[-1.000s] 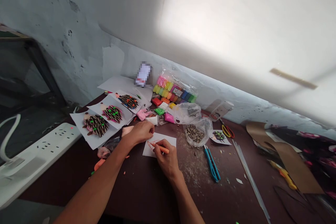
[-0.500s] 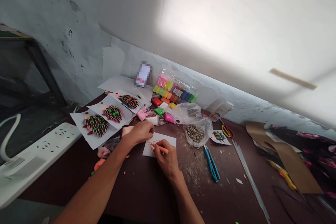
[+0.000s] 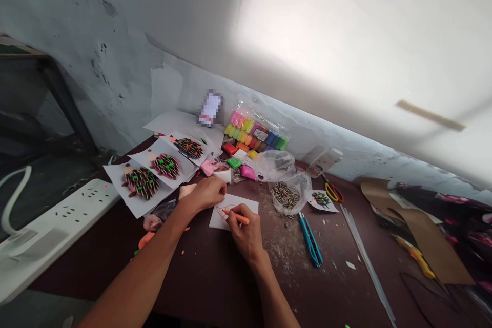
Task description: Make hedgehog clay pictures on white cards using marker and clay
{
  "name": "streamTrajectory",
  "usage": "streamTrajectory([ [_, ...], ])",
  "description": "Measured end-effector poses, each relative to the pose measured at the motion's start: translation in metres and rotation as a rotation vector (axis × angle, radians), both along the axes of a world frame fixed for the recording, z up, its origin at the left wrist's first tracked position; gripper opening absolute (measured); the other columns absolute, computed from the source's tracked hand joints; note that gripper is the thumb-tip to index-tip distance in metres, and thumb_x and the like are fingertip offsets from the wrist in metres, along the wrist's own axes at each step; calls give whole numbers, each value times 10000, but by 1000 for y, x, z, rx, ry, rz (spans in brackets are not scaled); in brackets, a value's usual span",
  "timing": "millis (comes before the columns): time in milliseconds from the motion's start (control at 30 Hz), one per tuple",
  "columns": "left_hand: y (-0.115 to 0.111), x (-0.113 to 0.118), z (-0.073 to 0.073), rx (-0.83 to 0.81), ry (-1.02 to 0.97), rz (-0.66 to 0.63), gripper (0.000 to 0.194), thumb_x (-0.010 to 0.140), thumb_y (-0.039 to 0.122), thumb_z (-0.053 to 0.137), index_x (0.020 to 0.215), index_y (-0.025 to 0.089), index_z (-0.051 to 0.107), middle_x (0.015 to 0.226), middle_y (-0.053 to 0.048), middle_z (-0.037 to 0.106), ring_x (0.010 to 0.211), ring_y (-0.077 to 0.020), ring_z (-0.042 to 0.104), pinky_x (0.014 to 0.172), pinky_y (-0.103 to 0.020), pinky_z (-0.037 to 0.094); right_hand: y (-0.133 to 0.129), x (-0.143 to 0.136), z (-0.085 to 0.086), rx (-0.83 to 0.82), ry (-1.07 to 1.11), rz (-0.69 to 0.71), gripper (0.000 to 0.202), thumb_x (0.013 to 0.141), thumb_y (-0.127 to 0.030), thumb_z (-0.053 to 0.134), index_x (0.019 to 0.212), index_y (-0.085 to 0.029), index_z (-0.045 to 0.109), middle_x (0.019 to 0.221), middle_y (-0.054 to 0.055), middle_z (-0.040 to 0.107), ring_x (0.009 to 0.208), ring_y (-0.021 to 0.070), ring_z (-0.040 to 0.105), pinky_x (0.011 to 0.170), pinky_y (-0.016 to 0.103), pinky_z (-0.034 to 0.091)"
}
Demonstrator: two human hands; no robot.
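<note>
Wall: grey, peeling plaster [image 3: 126,36] behind dark brown desk [image 3: 215,277].
Desk: scattered seed husks.
Left hand [image 3: 207,193]: curled, pressing small white paper card [image 3: 246,204].
Right hand [image 3: 246,233]: gripping orange marker [image 3: 236,216] on card.

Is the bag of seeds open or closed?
Open. The clear seed bag lies slumped on the table with its top spread loose, striped seeds showing inside, and bits scattered on the table beside it.

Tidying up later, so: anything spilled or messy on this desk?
Yes. Seed husks and crumbs are scattered over the desk below the open seed bag, right of the right hand.
</note>
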State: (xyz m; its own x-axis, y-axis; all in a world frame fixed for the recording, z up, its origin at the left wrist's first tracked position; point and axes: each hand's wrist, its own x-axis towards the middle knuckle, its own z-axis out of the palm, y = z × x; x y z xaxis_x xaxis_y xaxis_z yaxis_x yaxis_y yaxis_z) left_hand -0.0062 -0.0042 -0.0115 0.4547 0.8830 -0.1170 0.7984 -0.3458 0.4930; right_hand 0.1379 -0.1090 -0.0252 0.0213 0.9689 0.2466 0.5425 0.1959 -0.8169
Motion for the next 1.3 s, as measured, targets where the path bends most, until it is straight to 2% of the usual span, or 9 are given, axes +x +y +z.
streamTrajectory([
  [400, -1, -1, 2, -8, -9, -7, 235, 702, 138, 561, 837, 200, 742, 916, -69, 742, 912, -219, 657, 735, -269, 460, 1, -1, -4, 0, -60, -8, 193, 852, -287, 529, 680, -212, 575, 614, -1, 624, 577, 137, 565, 541, 232, 398],
  [700, -1, 0, 3, -8, 1, -12, 225, 713, 129, 562, 840, 190, 736, 917, -71, 743, 915, -217, 658, 738, -268, 451, 0, -2, 3, -35, 22, 5, 180, 844, -286, 526, 701, -205, 599, 645, 9, 666, 575, 137, 595, 543, 225, 422],
  [867, -2, -1, 4, -1, 3, -17, 231, 714, 128, 561, 850, 192, 737, 925, -68, 740, 920, -211, 654, 742, -260, 452, 2, 3, -1, -8, -22, -64, 193, 833, -288, 523, 672, -202, 583, 627, 7, 650, 554, 129, 575, 534, 221, 414],
  [1300, -1, 0, 1, 7, 6, -13, 233, 710, 132, 566, 850, 188, 744, 913, -72, 743, 909, -214, 658, 733, -261, 456, 3, 3, -6, 34, -55, -30, 186, 846, -293, 521, 701, -202, 594, 645, 13, 662, 559, 132, 584, 549, 224, 420],
])
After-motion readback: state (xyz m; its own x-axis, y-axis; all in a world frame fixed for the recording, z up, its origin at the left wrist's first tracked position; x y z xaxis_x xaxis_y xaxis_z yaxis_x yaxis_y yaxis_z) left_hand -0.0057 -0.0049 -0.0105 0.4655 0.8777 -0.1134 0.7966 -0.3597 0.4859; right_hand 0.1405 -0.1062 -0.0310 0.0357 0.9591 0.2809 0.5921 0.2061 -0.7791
